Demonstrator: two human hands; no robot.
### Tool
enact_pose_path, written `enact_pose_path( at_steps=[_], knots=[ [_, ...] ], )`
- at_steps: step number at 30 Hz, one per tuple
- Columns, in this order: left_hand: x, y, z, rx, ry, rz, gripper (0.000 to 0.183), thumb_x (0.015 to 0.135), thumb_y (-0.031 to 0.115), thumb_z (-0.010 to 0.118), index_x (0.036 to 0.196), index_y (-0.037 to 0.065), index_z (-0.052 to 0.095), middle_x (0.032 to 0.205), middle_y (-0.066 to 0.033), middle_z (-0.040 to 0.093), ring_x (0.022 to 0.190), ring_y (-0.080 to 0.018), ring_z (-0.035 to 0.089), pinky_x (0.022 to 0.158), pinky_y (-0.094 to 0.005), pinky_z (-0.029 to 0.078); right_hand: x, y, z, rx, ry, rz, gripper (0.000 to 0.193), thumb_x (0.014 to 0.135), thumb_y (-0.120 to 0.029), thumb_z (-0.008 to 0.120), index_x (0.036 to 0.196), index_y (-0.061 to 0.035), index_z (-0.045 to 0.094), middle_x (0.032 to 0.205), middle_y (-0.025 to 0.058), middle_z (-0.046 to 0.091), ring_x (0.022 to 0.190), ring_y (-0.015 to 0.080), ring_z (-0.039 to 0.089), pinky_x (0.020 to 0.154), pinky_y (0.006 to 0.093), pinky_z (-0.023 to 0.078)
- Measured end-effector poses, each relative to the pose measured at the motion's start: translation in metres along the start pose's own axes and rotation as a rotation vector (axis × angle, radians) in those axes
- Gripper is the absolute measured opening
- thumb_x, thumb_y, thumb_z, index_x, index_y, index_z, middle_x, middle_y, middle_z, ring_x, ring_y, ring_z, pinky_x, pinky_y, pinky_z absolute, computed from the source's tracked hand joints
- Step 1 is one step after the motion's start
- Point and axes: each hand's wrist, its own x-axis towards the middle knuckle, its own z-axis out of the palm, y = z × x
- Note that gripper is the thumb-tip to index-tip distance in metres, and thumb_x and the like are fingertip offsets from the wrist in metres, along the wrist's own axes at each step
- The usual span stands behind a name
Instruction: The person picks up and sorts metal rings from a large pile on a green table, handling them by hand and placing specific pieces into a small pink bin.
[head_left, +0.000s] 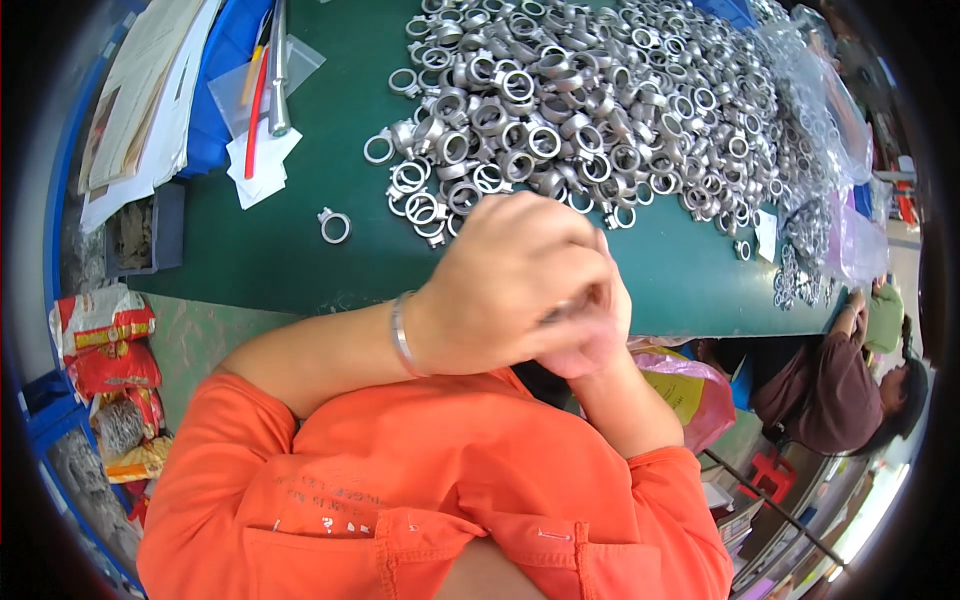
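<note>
Sacks (100, 340) with red and yellow print are lying on the floor at the far left. Above them a grey tray (165, 235) is sitting on the edge of the green counter (260, 260), holding a brownish clutter too dim to name. Papers (150, 90) are spreading past it. A clear pouch (235, 85) beside them is holding a red and a yellow stick, and a metal tube (278, 70) is lying across it.

A single ring clamp (335, 226) is lying alone on the counter, apart from the big loose heap of grey ring clamps (600, 110) that is covering the far half.

The left hand (500, 290), with a bracelet (400, 335) at its wrist, is hovering just in front of that heap. Its fingers (575, 265) are curling closed over the right hand (595, 345). They seem to be pinching a small metal piece (562, 311), which is showing only as a grey glint between the two hands. The right hand is blurring and mostly hidden, so I cannot tell whether its fingers are closed or open.

By my reading, one clamp is being worked or checked between the hands, off the counter. Any further pick would call for a short reach forward to the heap's near edge.

Clear plastic bags (835, 120) at the right rim are bulging with more ring clamps. A pink bag (705, 400) is hanging below the counter edge, contents unseen. A seated person (830, 390) is working at the right end.
</note>
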Motion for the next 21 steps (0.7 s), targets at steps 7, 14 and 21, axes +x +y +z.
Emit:
enact_pose_path(
  at_steps=[7,14,21],
  knots=[
    [0.004,0.001,0.008,-0.109,-0.057,0.009,0.026,0.064,0.003,0.072,0.087,0.005,0.059,0.098,-0.0126,0.055,0.098,-0.0299,0.055,0.082,-0.0378,0.044,-0.071,-0.041,-0.073,0.259,-0.357,-0.237,0.035,0.087,-0.032,0.051,0.115,-0.0110,0.051,0.109,0.0124,0.049,0.092,0.0235,0.050,0.053,0.0300,0.045],
    [-0.019,-0.013,0.005,-0.303,0.109,-0.163,0.016,0.073,-0.009,0.061,0.087,-0.002,0.058,0.093,-0.0131,0.055,0.087,-0.0206,0.056,0.079,-0.0301,0.046,-0.232,-0.038,-0.245,0.251,0.766,-0.612,0.028,0.087,-0.030,0.051,0.107,-0.0109,0.056,0.092,0.0091,0.059,0.076,0.0234,0.058,0.049,0.0280,0.046],
    [-0.012,-0.012,0.000,-0.349,0.064,-0.135,0.016,0.075,-0.011,0.058,0.088,-0.003,0.057,0.093,-0.0121,0.055,0.086,-0.0197,0.056,0.076,-0.0282,0.046,-0.211,0.002,-0.340,0.327,1.614,-0.433,0.040,0.088,-0.030,0.048,0.119,-0.0057,0.047,0.118,0.0159,0.050,0.106,0.0325,0.045,0.076,0.0492,0.046]
  ],
)
